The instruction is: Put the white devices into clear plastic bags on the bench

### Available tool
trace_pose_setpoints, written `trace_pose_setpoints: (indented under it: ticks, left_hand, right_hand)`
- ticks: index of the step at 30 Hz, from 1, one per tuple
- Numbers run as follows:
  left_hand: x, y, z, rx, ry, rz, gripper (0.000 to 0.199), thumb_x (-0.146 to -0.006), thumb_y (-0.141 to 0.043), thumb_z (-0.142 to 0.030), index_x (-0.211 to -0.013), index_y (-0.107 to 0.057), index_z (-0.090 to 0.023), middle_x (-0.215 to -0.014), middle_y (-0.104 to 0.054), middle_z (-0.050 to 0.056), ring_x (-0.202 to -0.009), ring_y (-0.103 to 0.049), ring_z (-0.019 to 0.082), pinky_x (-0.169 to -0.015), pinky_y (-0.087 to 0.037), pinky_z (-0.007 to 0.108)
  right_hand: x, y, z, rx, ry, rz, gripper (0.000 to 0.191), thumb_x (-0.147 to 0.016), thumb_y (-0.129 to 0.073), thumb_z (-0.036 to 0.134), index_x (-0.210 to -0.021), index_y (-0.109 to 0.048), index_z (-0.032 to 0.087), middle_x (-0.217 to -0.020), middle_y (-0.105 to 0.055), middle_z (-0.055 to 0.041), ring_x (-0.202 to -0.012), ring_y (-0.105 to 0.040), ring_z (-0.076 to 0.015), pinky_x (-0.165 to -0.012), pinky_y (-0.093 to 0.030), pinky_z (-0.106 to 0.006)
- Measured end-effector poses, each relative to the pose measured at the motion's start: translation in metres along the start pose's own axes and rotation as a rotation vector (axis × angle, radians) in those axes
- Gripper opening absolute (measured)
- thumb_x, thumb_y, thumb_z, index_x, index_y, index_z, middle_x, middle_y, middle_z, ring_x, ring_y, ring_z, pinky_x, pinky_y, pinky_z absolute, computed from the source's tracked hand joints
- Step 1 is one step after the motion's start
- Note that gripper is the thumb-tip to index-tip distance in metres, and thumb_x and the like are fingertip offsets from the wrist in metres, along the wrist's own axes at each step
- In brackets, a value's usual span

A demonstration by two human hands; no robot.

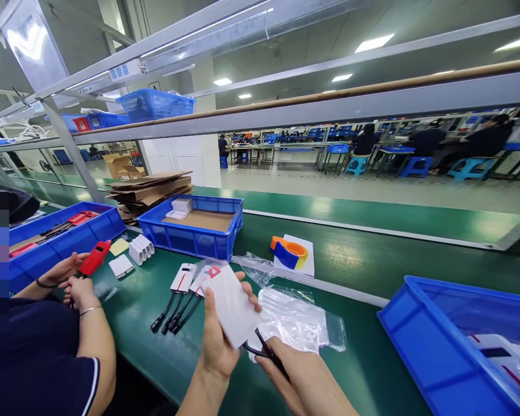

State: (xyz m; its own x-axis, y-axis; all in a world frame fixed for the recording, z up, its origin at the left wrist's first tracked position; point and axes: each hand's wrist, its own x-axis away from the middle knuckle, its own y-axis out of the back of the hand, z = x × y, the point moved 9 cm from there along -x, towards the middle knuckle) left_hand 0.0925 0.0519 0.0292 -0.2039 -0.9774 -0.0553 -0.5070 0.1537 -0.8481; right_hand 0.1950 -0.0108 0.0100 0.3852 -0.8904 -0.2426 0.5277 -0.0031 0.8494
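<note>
My left hand (220, 341) is closed around a flat white device (234, 303) with a red mark at its top corner, held tilted above the green table. From its lower end runs a black cable (278, 364), pinched in the fingers of my right hand (305, 378). Just left of the held device lie similar white devices (183, 278) with red stripes, their black cable ends pointing toward me. Clear plastic bags (291, 318) are spread flat behind and to the right of my hands.
A co-worker at left holds a red device (96, 257). White sleeves (141, 249) stand before a blue bin (190, 228). An orange and blue tape roll (289, 253) rests on white paper. Another blue bin (416, 335) at right contains bagged devices. A metal shelf rail (307, 110) crosses overhead.
</note>
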Motion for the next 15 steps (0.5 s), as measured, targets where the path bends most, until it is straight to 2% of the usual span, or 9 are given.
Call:
trace_pose_setpoints:
  ticks: [3,5,7,10,12,13,15]
  left_hand:
    - [0.01,0.003,0.011,-0.018,0.05,0.072,0.06,-0.087,-0.062,-0.071,-0.111,-0.071,-0.017,-0.09,-0.067,0.005,-0.079,-0.065,0.019,-0.081,-0.058,0.037]
    - [0.011,0.009,0.008,-0.036,0.031,0.079,0.059,-0.089,-0.058,-0.071,-0.112,-0.07,-0.017,-0.094,-0.071,0.007,-0.088,-0.069,0.024,-0.089,-0.057,0.042]
    - [0.007,0.014,0.0,-0.086,0.0,0.066,0.063,-0.091,-0.054,-0.074,-0.115,-0.069,-0.018,-0.106,-0.075,0.01,-0.104,-0.07,0.029,-0.099,-0.054,0.045]
    - [-0.005,0.015,-0.006,-0.172,0.006,0.004,0.068,-0.09,-0.05,-0.077,-0.121,-0.068,-0.019,-0.125,-0.073,0.012,-0.124,-0.064,0.032,-0.109,-0.049,0.045]
    - [-0.013,0.003,-0.004,-0.21,0.039,-0.028,0.069,-0.091,-0.049,-0.077,-0.123,-0.068,-0.02,-0.13,-0.071,0.011,-0.132,-0.059,0.031,-0.113,-0.046,0.043]
    - [-0.016,-0.008,-0.001,-0.229,0.064,-0.014,0.069,-0.091,-0.049,-0.077,-0.124,-0.068,-0.02,-0.131,-0.07,0.011,-0.134,-0.057,0.031,-0.114,-0.045,0.043]
    - [-0.019,-0.04,0.006,-0.261,0.113,0.079,0.072,-0.091,-0.047,-0.078,-0.126,-0.068,-0.018,-0.133,-0.069,0.012,-0.138,-0.053,0.031,-0.116,-0.043,0.042]
  right_hand:
    - [-0.007,0.006,0.01,0.022,0.0,-0.031,0.015,-0.105,-0.046,0.023,-0.091,-0.051,0.027,-0.082,-0.076,-0.0011,-0.067,-0.074,-0.0243,-0.055,-0.045,-0.029]
    - [-0.017,0.023,0.017,0.08,0.001,-0.004,0.014,-0.102,-0.055,0.022,-0.089,-0.054,0.025,-0.084,-0.077,-0.0016,-0.07,-0.075,-0.0247,-0.057,-0.047,-0.028]
    - [-0.029,0.052,0.027,0.197,0.006,0.0,0.015,-0.096,-0.071,0.029,-0.09,-0.059,0.023,-0.086,-0.076,-0.0042,-0.075,-0.074,-0.0268,-0.059,-0.051,-0.03]
    - [-0.046,0.103,0.065,0.359,0.136,-0.102,0.049,-0.081,-0.086,0.045,-0.114,-0.063,0.018,-0.107,-0.073,-0.0116,-0.096,-0.07,-0.0325,-0.077,-0.057,-0.041]
    - [-0.058,0.113,0.091,0.518,0.205,-0.06,0.058,-0.078,-0.088,0.048,-0.118,-0.064,0.014,-0.115,-0.07,-0.0152,-0.102,-0.067,-0.0345,-0.081,-0.057,-0.044]
    - [-0.063,0.111,0.099,0.634,0.209,-0.009,0.052,-0.081,-0.086,0.044,-0.116,-0.066,0.011,-0.112,-0.071,-0.0168,-0.099,-0.068,-0.0353,-0.08,-0.057,-0.044]
    - [-0.072,0.106,0.106,0.797,0.16,0.08,0.036,-0.085,-0.079,0.025,-0.112,-0.068,0.003,-0.103,-0.071,-0.0216,-0.094,-0.068,-0.0377,-0.078,-0.056,-0.046]
